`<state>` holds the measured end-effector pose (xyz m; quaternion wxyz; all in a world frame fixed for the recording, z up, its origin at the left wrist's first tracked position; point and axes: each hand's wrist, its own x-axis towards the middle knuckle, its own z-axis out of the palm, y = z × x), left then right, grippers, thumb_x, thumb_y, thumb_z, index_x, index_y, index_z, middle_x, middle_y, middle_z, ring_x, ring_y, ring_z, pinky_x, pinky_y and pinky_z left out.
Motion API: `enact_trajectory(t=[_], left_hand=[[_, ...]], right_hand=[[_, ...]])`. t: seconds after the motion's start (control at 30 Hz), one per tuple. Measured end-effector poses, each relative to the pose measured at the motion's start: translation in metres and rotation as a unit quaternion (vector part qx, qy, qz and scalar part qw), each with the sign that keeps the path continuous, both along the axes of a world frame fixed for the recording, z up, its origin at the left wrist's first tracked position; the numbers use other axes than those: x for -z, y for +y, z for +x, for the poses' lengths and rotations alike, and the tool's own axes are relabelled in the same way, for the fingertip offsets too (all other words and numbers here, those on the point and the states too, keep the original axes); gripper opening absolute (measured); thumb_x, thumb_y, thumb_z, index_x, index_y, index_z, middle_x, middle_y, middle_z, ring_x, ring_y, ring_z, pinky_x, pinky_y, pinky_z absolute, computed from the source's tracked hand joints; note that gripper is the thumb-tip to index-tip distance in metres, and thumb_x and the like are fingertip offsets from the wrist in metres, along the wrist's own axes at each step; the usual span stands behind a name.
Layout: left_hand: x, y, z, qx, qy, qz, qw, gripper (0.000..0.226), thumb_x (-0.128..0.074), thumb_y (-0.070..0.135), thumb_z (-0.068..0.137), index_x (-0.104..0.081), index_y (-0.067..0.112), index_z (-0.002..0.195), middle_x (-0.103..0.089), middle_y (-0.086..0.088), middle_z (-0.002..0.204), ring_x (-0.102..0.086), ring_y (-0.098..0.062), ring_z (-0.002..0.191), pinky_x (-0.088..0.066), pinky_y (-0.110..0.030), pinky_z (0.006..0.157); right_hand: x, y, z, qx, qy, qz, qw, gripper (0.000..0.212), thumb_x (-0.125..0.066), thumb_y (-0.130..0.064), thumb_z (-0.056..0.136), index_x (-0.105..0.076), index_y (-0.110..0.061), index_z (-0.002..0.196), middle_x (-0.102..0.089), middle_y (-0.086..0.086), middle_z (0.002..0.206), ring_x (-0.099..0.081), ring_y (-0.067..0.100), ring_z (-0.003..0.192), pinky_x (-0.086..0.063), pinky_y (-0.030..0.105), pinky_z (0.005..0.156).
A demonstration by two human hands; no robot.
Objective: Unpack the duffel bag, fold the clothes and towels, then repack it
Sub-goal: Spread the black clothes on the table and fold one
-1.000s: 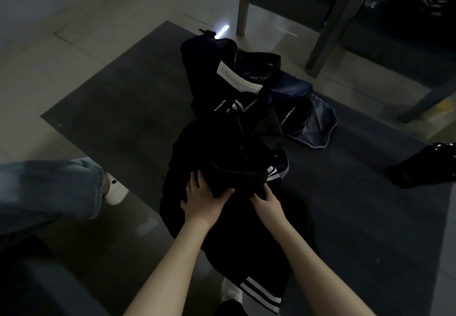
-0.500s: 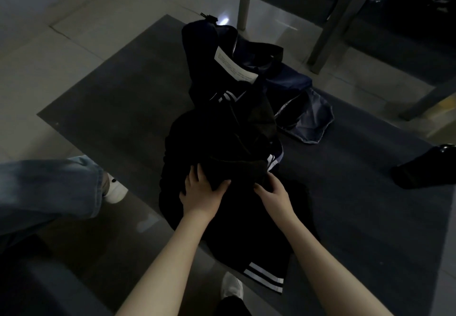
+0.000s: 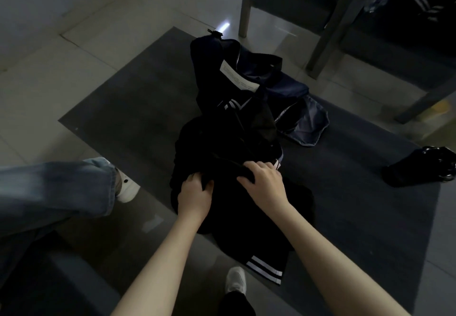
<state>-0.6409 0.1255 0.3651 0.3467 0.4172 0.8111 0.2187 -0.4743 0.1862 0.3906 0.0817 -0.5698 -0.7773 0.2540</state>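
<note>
A dark duffel bag (image 3: pixel 209 68) with a white paper tag (image 3: pixel 237 78) lies open on a grey mat (image 3: pixel 128 108). Spilling from it toward me is a black garment (image 3: pixel 222 217) with white stripes at its hem. My left hand (image 3: pixel 193 198) pinches a fold of that black fabric at its left side. My right hand (image 3: pixel 265 182) is closed on the same bunched fabric a little farther right and forward. A blue-grey cloth (image 3: pixel 306 123) lies beside the bag on the right.
A person's jeans leg (image 3: pixel 54 192) and white shoe (image 3: pixel 128 187) reach in from the left. My white shoe (image 3: pixel 237 280) is below the garment. A black object (image 3: pixel 419 170) sits at the mat's right edge. Grey furniture legs (image 3: pixel 246 2) stand behind the bag.
My right hand has moved forward and up over the bunched black fabric and closed on it. My left hand has curled tighter onto the fold.
</note>
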Motion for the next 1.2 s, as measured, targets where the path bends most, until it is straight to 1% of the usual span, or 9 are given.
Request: enact_trajectory(t=[0.13,0.4,0.5,0.6,0.7,0.87,1.0,1.13,1.2], left_hand=[[0.002,0.002,-0.014,-0.036,0.069,-0.047,0.996,0.048,-0.047,0.035,0.096,-0.042,0.015,0.139,-0.044,-0.009,0.139,-0.044,-0.030,0.125,-0.039,-0.048,0.100],[0.001,0.018,-0.016,0.008,0.032,-0.097,0.995,0.081,-0.045,0.058,0.091,-0.009,0.021,0.153,-0.019,-0.003,0.158,-0.026,-0.028,0.141,-0.027,-0.051,0.110],[0.004,0.023,-0.016,0.017,0.005,-0.153,0.988,0.088,-0.048,0.065,0.085,-0.008,0.024,0.153,-0.031,-0.004,0.152,-0.037,-0.030,0.133,-0.032,-0.051,0.107],[0.003,0.024,-0.016,-0.006,0.010,-0.128,0.992,0.062,-0.052,0.050,0.089,-0.037,0.020,0.141,-0.057,-0.005,0.128,-0.052,-0.030,0.118,-0.035,-0.048,0.103],[-0.003,0.023,-0.020,0.003,-0.048,-0.094,0.994,0.034,-0.056,0.033,0.091,-0.059,0.021,0.122,-0.064,-0.005,0.114,-0.058,-0.029,0.109,-0.043,-0.048,0.098],[-0.029,0.019,-0.020,-0.011,-0.086,-0.001,0.996,0.023,-0.054,0.022,0.095,-0.065,0.013,0.113,-0.063,-0.002,0.108,-0.059,-0.018,0.100,-0.048,-0.032,0.086],[-0.057,0.015,-0.017,-0.012,-0.133,0.055,0.990,0.015,-0.055,0.020,0.094,-0.068,0.012,0.092,-0.068,-0.002,0.087,-0.064,-0.017,0.086,-0.052,-0.035,0.079],[-0.096,0.020,-0.001,0.003,-0.177,0.091,0.980,0.014,-0.056,0.017,0.094,-0.069,0.011,0.094,-0.069,0.000,0.088,-0.064,-0.011,0.087,-0.051,-0.023,0.078],[-0.117,0.026,0.013,0.017,-0.199,0.109,0.974,0.014,-0.058,0.014,0.093,-0.069,0.007,0.097,-0.070,-0.002,0.090,-0.064,-0.011,0.088,-0.050,-0.020,0.081]], right_hand=[[-0.002,-0.004,0.015,0.101,0.101,-0.008,0.990,0.016,-0.062,-0.023,0.089,-0.064,-0.012,0.099,-0.066,0.005,0.087,-0.061,0.025,0.084,-0.046,0.034,0.067],[0.000,-0.038,0.071,0.187,0.165,0.005,0.968,0.005,-0.064,-0.012,0.087,-0.060,-0.016,0.089,-0.062,-0.003,0.070,-0.060,0.017,0.066,-0.051,0.041,0.061],[0.001,-0.044,0.078,0.234,0.183,-0.012,0.955,0.005,-0.063,-0.012,0.088,-0.061,-0.017,0.090,-0.062,-0.005,0.070,-0.060,0.014,0.065,-0.051,0.034,0.059],[0.011,-0.046,0.078,0.274,0.171,-0.070,0.944,0.003,-0.062,-0.018,0.090,-0.063,-0.020,0.092,-0.063,-0.006,0.070,-0.061,0.011,0.062,-0.053,0.035,0.060],[0.016,-0.047,0.077,0.289,0.150,-0.096,0.941,0.010,-0.059,-0.023,0.092,-0.066,-0.020,0.098,-0.065,-0.007,0.073,-0.062,0.009,0.066,-0.054,0.038,0.065],[0.005,-0.043,0.069,0.270,0.126,-0.097,0.950,0.026,-0.059,-0.035,0.089,-0.063,-0.025,0.114,-0.066,-0.001,0.095,-0.060,0.009,0.085,-0.052,0.034,0.077],[-0.019,-0.035,0.048,0.147,0.120,-0.098,0.977,0.062,-0.064,-0.049,0.082,-0.045,-0.030,0.139,-0.054,-0.006,0.128,-0.041,0.014,0.123,-0.036,0.038,0.105],[-0.042,-0.031,0.022,0.013,0.104,-0.107,0.989,0.096,-0.066,-0.065,0.068,-0.022,-0.036,0.148,-0.040,-0.007,0.144,-0.036,0.015,0.131,-0.030,0.038,0.111],[-0.049,-0.031,0.009,-0.009,0.150,-0.124,0.981,0.096,-0.062,-0.066,0.065,-0.024,-0.036,0.147,-0.043,-0.009,0.142,-0.042,0.009,0.126,-0.035,0.033,0.106]])
